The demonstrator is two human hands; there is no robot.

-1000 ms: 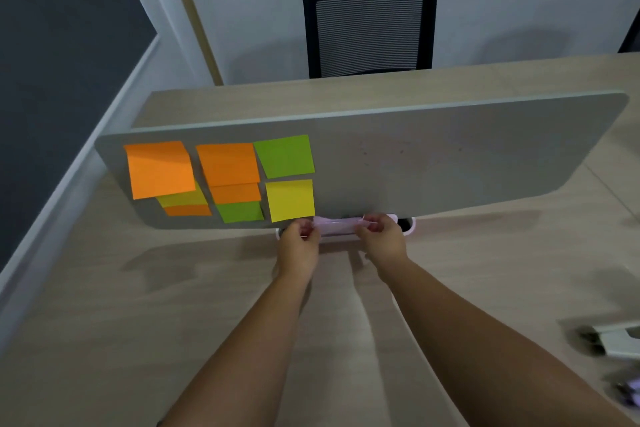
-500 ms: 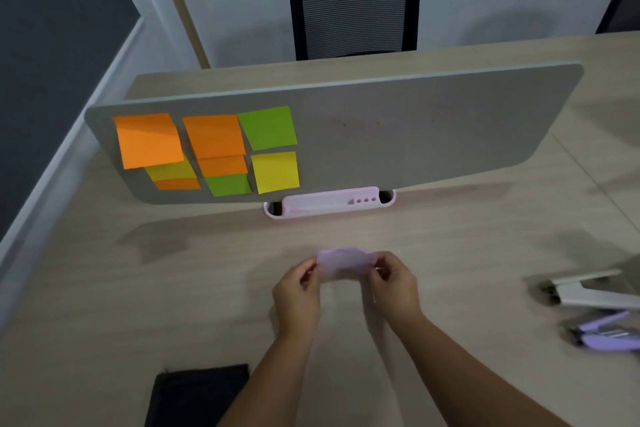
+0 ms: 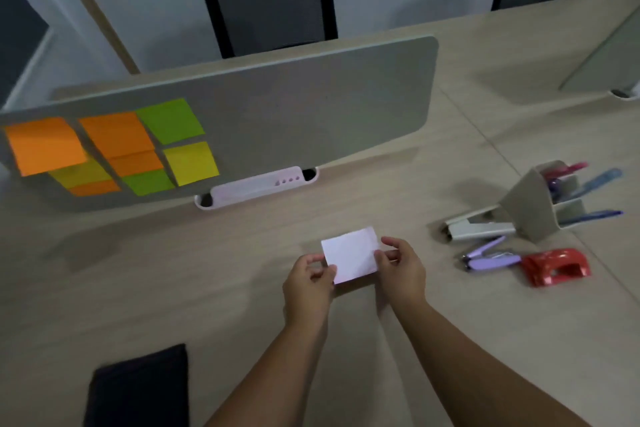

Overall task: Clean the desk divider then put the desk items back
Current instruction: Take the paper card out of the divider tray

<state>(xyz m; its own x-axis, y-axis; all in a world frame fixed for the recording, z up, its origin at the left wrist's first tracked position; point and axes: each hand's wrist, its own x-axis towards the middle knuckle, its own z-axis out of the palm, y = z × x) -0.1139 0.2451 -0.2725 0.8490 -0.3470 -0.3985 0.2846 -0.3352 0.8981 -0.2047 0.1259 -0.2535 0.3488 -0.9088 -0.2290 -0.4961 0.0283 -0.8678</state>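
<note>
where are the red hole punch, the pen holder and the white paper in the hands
red hole punch (image 3: 554, 266), head view, on its top cover
pen holder (image 3: 523, 203), head view, on its grey side wall
white paper (image 3: 349, 255), head view, on the sheet's middle

No legible text, label, brand, number or sign appears in the head view. The orange, green and yellow sticky notes (image 3: 114, 146) on the grey desk divider panel (image 3: 294, 107) show blank faces. The pale square paper sheet (image 3: 349, 255) pinched between both hands carries no readable marking. The red plastic hole punch (image 3: 554, 267) and the grey metal stapler (image 3: 478, 227) show no readable brand; the frame is blurred.
</note>
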